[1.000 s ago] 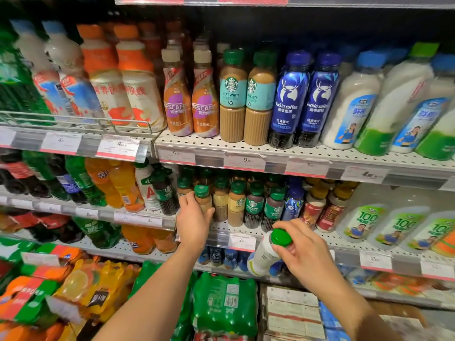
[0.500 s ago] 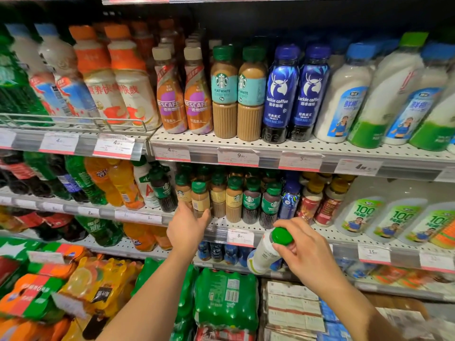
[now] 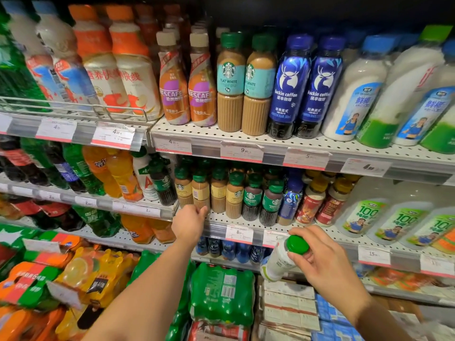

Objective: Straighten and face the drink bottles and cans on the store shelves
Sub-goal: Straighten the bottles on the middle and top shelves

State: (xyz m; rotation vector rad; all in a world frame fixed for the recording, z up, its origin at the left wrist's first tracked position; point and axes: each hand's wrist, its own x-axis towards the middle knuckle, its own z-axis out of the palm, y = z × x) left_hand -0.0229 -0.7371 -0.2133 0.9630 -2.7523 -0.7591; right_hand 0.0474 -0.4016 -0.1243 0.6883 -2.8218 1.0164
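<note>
- The upper shelf [image 3: 283, 141] is carrying tall bottles standing upright in a row: white ones with orange tops [image 3: 133, 67] at the left, then two Nescafé bottles [image 3: 187, 89], two Starbucks Flat White bottles [image 3: 242, 82], two blue Luckin coffee bottles [image 3: 305, 87], and white-and-green bottles [image 3: 384, 94] running off to the right.
- The middle shelf [image 3: 246, 223] is holding a cluster of small coffee bottles [image 3: 236, 193] with green caps, standing close together, with orange soda bottles [image 3: 115, 173] on the neighbouring shelf section to their left and large white jugs [image 3: 364, 215] to their right.
- Below the shelves, a green shrink-wrapped pack [image 3: 221, 294] is sitting between the two forearms.
- The right hand [image 3: 327, 262] is gripping a white bottle with a green cap [image 3: 283, 259], fingers and thumb curling round the cap; the bottle is tilting down and to the left, hanging in front of the middle shelf's price strip and apart from the shelved bottles.
- The left hand [image 3: 189, 223] is reaching up to the front edge of the middle shelf, its fingers loosely curling toward the base of a tan small coffee bottle [image 3: 200, 190]; that bottle is standing just above and beyond the fingertips, and whether they are touching it cannot be told.
- White price tags [image 3: 240, 233] are lining the shelf fronts, one sitting just right of the left hand.
</note>
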